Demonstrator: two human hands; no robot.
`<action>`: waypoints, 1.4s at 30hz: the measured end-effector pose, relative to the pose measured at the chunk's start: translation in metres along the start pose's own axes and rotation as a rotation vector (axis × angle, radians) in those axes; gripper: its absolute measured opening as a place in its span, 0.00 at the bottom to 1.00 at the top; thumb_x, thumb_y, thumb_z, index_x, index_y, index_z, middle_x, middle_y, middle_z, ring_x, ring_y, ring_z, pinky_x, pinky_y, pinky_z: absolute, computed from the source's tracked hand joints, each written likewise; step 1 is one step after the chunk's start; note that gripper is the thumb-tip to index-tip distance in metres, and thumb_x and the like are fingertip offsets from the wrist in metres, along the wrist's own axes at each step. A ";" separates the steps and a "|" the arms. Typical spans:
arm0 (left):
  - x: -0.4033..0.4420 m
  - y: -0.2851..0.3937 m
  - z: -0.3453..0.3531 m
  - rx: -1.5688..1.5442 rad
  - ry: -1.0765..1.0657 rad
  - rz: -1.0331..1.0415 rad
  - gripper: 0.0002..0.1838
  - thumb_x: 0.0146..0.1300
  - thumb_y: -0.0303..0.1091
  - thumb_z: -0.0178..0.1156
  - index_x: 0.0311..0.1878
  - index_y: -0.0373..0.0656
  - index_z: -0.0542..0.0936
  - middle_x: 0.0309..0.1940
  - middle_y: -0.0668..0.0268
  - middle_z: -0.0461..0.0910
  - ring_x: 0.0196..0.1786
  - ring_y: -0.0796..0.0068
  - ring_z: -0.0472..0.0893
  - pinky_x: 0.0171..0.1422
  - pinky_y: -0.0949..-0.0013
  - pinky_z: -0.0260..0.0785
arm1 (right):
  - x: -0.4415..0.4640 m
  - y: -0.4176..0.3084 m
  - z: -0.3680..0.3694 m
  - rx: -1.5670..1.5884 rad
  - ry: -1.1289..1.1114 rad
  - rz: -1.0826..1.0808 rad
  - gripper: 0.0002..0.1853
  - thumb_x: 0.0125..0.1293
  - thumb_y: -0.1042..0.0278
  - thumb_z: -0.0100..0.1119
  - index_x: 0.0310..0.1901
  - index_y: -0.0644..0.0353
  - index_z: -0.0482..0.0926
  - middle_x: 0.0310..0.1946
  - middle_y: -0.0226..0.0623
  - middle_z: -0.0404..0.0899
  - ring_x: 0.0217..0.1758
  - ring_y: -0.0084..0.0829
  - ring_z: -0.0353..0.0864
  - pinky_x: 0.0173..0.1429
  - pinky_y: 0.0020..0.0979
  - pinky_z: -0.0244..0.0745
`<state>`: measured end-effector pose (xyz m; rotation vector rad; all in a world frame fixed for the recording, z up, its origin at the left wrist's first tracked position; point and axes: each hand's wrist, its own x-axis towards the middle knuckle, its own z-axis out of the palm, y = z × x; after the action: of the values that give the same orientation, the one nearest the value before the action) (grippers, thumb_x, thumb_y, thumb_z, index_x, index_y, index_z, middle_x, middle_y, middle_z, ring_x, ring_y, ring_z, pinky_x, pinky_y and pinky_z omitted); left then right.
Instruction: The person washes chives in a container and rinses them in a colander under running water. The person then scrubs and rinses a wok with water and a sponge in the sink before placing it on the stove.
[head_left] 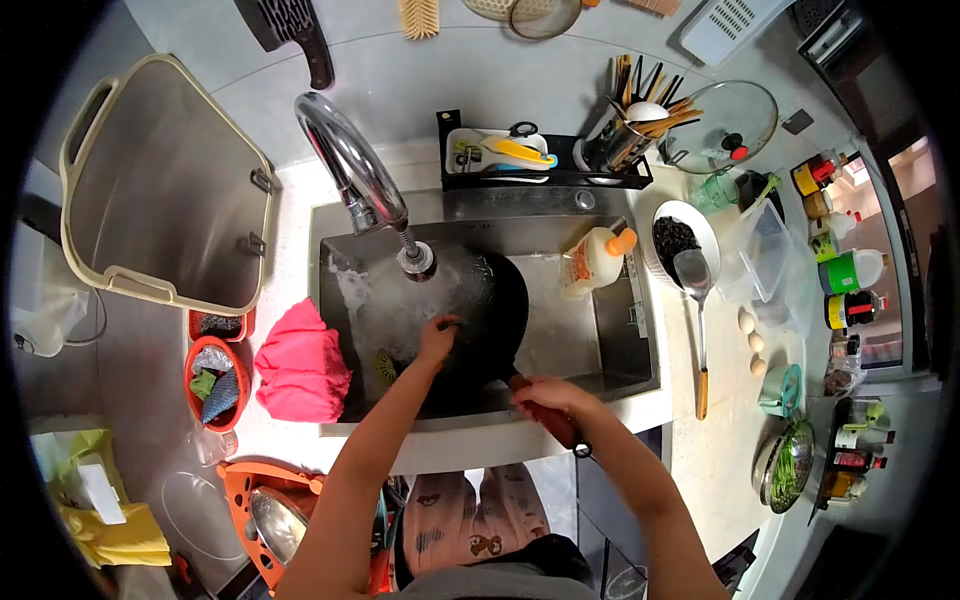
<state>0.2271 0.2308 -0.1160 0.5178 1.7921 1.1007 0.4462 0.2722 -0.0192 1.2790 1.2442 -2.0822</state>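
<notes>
A black wok [495,300] lies tilted in the steel sink [600,345], with water running into it from the faucet [345,150]. My right hand [550,397] is wrapped round the wok's reddish-brown handle [553,424] at the sink's front edge. Inside the wok, my left hand [437,340] presses near the inner surface with its fingers curled. Something small and dark shows at those fingertips, too unclear to name. Foamy water covers the sink's left side. A dish soap bottle [592,265] with an orange cap stands in the right part of the sink.
Left of the sink lies a pink cloth [303,365] by a red basket [217,385]. On the right counter are a bowl of dark food [700,225], a spatula [702,340], several eggs [755,342] and a bowl of greens [787,465]. A black rack [545,180] stands behind.
</notes>
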 end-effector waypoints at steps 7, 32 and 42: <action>0.004 -0.011 -0.017 -0.138 0.006 -0.017 0.10 0.53 0.24 0.52 0.38 0.36 0.78 0.31 0.63 0.78 0.34 0.73 0.75 0.40 0.70 0.66 | -0.044 -0.012 0.038 -0.365 0.414 -0.174 0.10 0.45 0.67 0.53 0.27 0.65 0.75 0.19 0.44 0.75 0.23 0.37 0.77 0.27 0.36 0.71; 0.044 -0.045 -0.033 0.462 0.139 0.530 0.13 0.47 0.27 0.58 0.39 0.40 0.77 0.35 0.56 0.76 0.40 0.55 0.75 0.45 0.58 0.68 | 0.017 0.030 -0.101 -0.493 0.219 -0.127 0.10 0.52 0.70 0.57 0.35 0.62 0.74 0.22 0.33 0.74 0.26 0.28 0.76 0.29 0.27 0.70; 0.058 -0.111 -0.017 1.135 -0.505 0.333 0.18 0.48 0.23 0.53 0.46 0.40 0.75 0.45 0.52 0.72 0.48 0.52 0.71 0.51 0.58 0.65 | 0.120 0.070 -0.109 -1.156 0.590 0.133 0.12 0.47 0.59 0.60 0.33 0.53 0.78 0.31 0.38 0.78 0.36 0.38 0.77 0.41 0.37 0.71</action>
<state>0.1977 0.2091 -0.2369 1.6354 1.7467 -0.0118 0.4895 0.3410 -0.1761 1.2783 2.0420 -0.5613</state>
